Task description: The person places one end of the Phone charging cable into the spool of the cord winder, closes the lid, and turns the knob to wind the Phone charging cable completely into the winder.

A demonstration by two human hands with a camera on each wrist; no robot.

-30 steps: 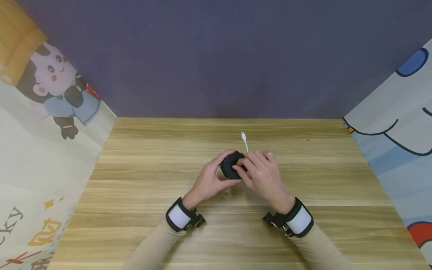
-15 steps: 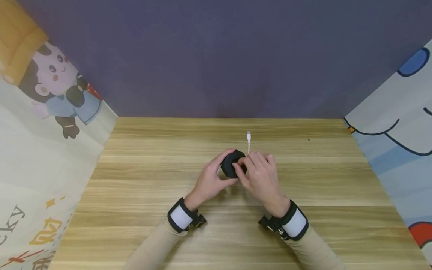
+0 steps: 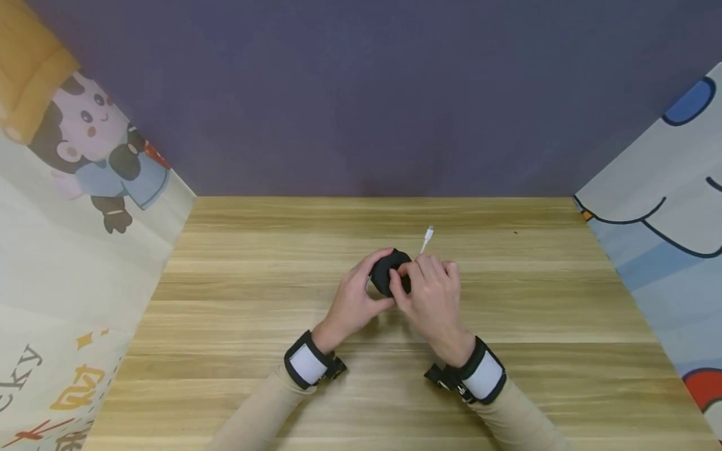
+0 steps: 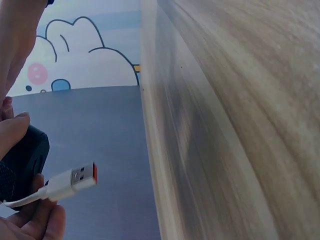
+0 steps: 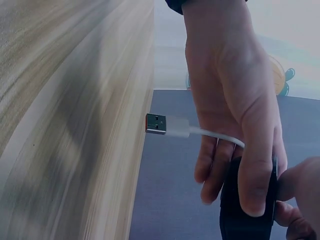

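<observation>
My left hand point(image 3: 354, 294) grips a black round case point(image 3: 381, 275) with a hollow middle, its thumb along the near side in the head view. The right hand point(image 3: 434, 288) bends its thumb and index finger at the hollow, pinching a white USB cable point(image 3: 423, 244) against the case. Beyond the right knuckles the cable's small plug point(image 3: 429, 233) sticks out. A USB-A plug point(image 4: 75, 181) hangs below the case in the left wrist view. From the right wrist, the left thumb point(image 5: 254, 185) lies over the case point(image 5: 230, 210). The right fingertips' contact point is largely hidden.
Both hands are held over a wood-grain table point(image 3: 254, 250). A dark blue-grey panel point(image 3: 361, 94) stands behind it, and printed cartoon panels flank the left side point(image 3: 68, 250) and right side point(image 3: 665, 200). Each wrist wears a strapped camera.
The right hand and wrist have swung left and turned more upright. The cable's small plug has swung from pointing up-left to up-right. The left hand has barely shifted.
</observation>
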